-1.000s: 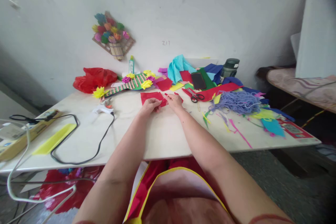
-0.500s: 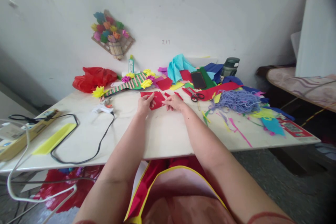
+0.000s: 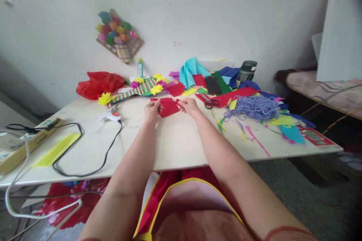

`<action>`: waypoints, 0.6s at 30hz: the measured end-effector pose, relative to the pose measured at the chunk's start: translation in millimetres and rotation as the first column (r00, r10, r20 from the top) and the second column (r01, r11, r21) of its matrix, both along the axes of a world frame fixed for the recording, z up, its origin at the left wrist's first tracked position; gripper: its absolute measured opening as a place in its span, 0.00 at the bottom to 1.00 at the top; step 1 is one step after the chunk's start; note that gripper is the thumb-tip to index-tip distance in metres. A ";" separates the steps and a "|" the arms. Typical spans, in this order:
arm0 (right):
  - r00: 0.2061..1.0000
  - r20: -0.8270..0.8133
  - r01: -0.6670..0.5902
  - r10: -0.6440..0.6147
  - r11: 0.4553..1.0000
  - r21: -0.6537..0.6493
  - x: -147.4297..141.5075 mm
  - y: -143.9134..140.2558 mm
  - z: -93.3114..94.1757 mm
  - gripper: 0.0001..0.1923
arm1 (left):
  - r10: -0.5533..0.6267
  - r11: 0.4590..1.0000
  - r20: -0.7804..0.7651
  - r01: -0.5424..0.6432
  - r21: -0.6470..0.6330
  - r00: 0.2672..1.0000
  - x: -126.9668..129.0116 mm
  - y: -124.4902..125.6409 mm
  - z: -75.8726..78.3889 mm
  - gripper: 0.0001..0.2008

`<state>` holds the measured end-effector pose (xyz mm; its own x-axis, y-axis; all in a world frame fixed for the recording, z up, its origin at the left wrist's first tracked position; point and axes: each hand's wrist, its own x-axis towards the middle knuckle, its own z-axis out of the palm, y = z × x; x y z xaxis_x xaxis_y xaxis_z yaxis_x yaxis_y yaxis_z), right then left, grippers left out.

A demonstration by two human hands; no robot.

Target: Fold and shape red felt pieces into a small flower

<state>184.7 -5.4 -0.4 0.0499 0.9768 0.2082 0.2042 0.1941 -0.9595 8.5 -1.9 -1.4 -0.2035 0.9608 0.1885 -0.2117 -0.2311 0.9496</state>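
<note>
My left hand (image 3: pixel 152 110) and my right hand (image 3: pixel 189 106) each pinch a side of a small red paper piece (image 3: pixel 169 106), held just above the white table (image 3: pixel 175 143). The paper spans the gap between the two hands. Red-handled scissors (image 3: pixel 210 102) lie just right of my right hand. A white glue gun (image 3: pixel 109 116) with a black cord (image 3: pixel 93 158) lies to the left of my left hand.
A heap of coloured paper (image 3: pixel 198 77), purple yarn (image 3: pixel 254 107) and paper scraps cover the table's right and back. A red plastic bag (image 3: pixel 98 83), a striped craft with paper flowers (image 3: pixel 141 87), a glue bottle (image 3: pixel 139 68), a dark jar (image 3: pixel 246 71) and a yellow strip (image 3: pixel 53 150) are also there.
Both hands have lifted the red paper off the table and moved slightly away from me, now holding it by its two sides instead of pressing it flat.
</note>
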 end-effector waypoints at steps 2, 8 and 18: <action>0.990 -0.088 0.110 -0.109 0.994 0.001 4.4 1.1 2.6 0.11 | 0.038 0.999 0.024 -0.038 -0.011 0.999 -1.3 0.6 0.4 0.17; 0.895 -0.231 0.388 -0.382 0.921 -0.016 22.9 9.1 2.9 0.09 | 0.090 0.996 -0.108 -0.092 -0.016 0.990 1.0 3.4 -0.9 0.14; 0.738 0.386 0.597 -0.553 0.802 0.009 38.3 3.9 3.0 0.11 | 0.251 0.967 -0.530 -0.240 0.090 0.810 -2.2 10.8 -9.1 0.05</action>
